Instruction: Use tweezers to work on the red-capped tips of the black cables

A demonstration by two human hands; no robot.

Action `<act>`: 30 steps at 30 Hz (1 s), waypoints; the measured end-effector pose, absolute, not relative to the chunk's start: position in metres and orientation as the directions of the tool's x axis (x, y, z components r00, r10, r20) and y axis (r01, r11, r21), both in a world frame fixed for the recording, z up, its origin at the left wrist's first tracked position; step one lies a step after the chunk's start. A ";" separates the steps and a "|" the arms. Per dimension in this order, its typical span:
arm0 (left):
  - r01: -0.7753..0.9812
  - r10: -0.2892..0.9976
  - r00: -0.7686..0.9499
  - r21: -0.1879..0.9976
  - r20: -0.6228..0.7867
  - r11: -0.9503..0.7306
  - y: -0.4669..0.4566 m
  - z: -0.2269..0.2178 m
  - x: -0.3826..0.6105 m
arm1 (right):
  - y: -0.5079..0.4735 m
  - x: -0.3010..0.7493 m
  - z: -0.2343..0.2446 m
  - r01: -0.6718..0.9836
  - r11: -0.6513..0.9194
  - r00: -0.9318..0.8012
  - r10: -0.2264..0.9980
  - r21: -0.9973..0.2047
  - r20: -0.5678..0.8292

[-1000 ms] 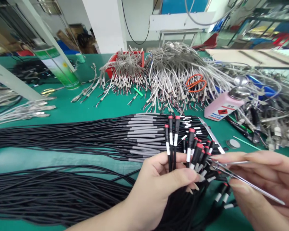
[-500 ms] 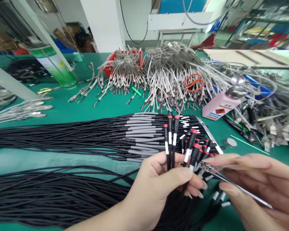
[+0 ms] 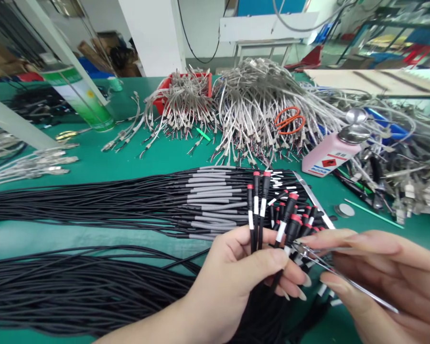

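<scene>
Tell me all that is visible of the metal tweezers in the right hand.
The tweezers are thin, shiny and silver, apparently steel, with two long narrow arms. They lie slanted, the tips pointing up and left, the far end running down and right. The right hand pinches them between thumb and forefinger. The tips come close together at the red-capped black cable ends that the left hand holds in a fan; whether they grip one cannot be told.

Free room: bare green mat [image 3: 165, 160] between the black cable bundle [image 3: 93, 200] and the grey wire heaps [image 3: 251, 110]; a bare strip [image 3: 50, 236] between the two black bundles. Obstacles: grey heaps, orange scissors [image 3: 290, 120], pink bottle [image 3: 331, 152] at right; green can [image 3: 82, 98] and slanted white post [image 3: 57, 45] at left.
</scene>
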State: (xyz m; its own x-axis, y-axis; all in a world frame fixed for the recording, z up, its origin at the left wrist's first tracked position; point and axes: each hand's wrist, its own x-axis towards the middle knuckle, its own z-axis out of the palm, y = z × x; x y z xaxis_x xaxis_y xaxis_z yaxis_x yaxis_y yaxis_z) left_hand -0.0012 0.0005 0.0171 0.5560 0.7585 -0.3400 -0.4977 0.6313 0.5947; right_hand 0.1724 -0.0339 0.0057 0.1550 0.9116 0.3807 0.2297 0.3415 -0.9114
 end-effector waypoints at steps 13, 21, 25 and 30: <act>-0.486 0.732 0.583 0.571 -0.353 0.662 0.000 0.018 0.000 | -0.039 0.184 -0.001 0.336 0.336 0.164 0.899 -0.880 0.406; -0.492 0.737 0.514 0.552 -0.439 0.673 0.001 0.023 0.000 | -0.027 0.176 0.012 0.336 0.235 0.210 0.925 -0.912 0.316; -0.469 0.758 0.461 0.598 -0.462 0.650 0.001 0.021 0.001 | -0.019 0.179 0.012 0.398 0.311 0.024 0.937 -0.863 0.349; -0.452 0.760 0.479 0.618 -0.439 0.643 0.002 0.015 0.004 | -0.015 0.175 0.014 0.257 0.214 -0.031 0.977 -0.943 0.213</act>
State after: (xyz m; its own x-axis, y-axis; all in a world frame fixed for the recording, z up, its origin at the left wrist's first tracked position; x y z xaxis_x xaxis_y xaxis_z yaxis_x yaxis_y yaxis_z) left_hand 0.0041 0.0015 0.0147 0.4794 0.7599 -0.4389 -0.4525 0.6426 0.6183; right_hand 0.1754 -0.0152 0.0145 -0.0310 0.9766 0.2130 0.2569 0.2137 -0.9425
